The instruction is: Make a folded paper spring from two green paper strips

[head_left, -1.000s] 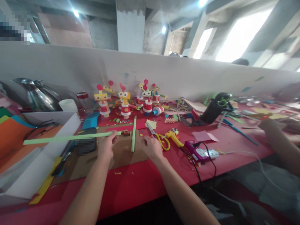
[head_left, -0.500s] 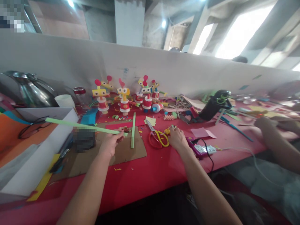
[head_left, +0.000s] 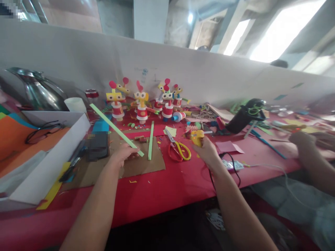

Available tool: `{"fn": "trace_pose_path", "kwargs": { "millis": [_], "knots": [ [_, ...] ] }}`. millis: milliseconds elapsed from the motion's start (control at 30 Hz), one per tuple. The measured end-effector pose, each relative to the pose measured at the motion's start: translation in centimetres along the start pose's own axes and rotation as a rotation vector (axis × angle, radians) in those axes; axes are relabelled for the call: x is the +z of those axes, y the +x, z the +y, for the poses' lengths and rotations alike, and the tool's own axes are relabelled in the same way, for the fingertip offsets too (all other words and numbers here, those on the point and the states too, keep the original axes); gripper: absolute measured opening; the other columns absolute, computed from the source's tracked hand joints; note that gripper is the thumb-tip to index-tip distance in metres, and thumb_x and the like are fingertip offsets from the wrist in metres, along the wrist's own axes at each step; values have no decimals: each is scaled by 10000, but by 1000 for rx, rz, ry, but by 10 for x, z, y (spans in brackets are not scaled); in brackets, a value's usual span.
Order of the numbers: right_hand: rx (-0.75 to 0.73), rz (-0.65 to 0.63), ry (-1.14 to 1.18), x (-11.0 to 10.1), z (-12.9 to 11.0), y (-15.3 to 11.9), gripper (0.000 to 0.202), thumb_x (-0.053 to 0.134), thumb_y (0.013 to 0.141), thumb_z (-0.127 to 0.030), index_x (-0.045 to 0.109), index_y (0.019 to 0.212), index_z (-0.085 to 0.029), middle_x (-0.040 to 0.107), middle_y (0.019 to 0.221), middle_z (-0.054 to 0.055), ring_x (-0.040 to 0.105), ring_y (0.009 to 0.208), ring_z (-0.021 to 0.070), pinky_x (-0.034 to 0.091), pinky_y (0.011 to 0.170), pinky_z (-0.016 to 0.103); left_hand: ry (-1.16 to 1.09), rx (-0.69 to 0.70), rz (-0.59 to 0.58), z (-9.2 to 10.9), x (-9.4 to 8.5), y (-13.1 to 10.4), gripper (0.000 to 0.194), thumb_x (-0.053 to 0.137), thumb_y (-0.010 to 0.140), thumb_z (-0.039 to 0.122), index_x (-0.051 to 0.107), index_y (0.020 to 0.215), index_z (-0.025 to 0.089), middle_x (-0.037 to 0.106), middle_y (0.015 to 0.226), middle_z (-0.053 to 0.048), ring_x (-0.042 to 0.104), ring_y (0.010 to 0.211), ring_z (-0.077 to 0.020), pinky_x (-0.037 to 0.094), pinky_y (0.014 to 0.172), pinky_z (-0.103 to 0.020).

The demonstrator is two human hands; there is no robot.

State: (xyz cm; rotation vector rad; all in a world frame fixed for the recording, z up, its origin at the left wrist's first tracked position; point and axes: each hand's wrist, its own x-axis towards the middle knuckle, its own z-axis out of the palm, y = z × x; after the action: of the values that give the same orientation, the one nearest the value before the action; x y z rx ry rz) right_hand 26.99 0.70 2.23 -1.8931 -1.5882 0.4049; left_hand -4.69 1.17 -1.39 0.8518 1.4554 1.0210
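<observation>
My left hand [head_left: 126, 155] is closed on one end of a light green paper strip [head_left: 112, 126], which slants up and away to the left. A second green paper strip [head_left: 151, 141] lies just beyond it on a sheet of brown cardboard [head_left: 146, 165]. In my right hand [head_left: 208, 151] is a yellow glue gun [head_left: 197, 137], raised off the table with a small light glowing on it. A black cord [head_left: 212, 177] hangs below that hand. Scissors [head_left: 178, 148] with red and yellow handles lie partly spread between my hands, their tips on a pale yellow paper.
Several paper-cup figures [head_left: 142, 111] stand at the back by the white partition [head_left: 86, 59]. To the left are a white box [head_left: 47, 167], a dark block [head_left: 98, 145] and a steel jug [head_left: 39, 92]. On the right, a power strip [head_left: 232, 165], a black container [head_left: 239, 116] and another person's hand [head_left: 300, 143].
My right hand has lifted the glue gun off the table. The strip in my left hand has swung from nearly level to a steeper slant. The whole view has shifted slightly.
</observation>
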Motion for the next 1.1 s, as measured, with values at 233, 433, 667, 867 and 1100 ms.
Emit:
{"fn": "trace_pose_path", "kwargs": {
  "millis": [233,433,667,867,1100],
  "knots": [
    [-365,-447,523,47,-43,-55,241,582,795,-321,551,1001,-199,655,900,45,609,785,190,477,655,288,47,4,-10,-1,-2,1,155,785,486,117,695,613,122,634,503,-68,537,448,-121,301,426,-213],
    [-405,-509,409,65,-57,-66,173,515,863,-345,492,956,-201,658,815,46,641,743,196,481,643,302,58,15,4,-5,-1,7,137,761,485,81,692,587,141,641,517,-68,551,470,-135,282,426,-212],
    [-428,-505,341,66,-64,-68,130,499,871,-316,482,916,-195,661,762,52,639,699,196,456,613,292,118,60,32,-9,0,10,114,746,489,83,697,568,147,617,482,-67,521,446,-142,286,420,-222],
    [-440,-493,277,65,-70,-68,128,490,872,-311,481,926,-195,644,724,45,618,674,207,426,600,295,188,88,54,-9,0,9,96,731,492,109,702,568,160,619,480,-59,510,433,-140,299,410,-222],
    [-441,-510,146,61,-75,-66,132,441,892,-296,446,964,-185,621,742,61,599,680,219,410,616,308,229,89,52,-7,1,6,65,699,536,110,694,586,151,629,503,-57,533,461,-143,309,426,-230]
  ]
}}
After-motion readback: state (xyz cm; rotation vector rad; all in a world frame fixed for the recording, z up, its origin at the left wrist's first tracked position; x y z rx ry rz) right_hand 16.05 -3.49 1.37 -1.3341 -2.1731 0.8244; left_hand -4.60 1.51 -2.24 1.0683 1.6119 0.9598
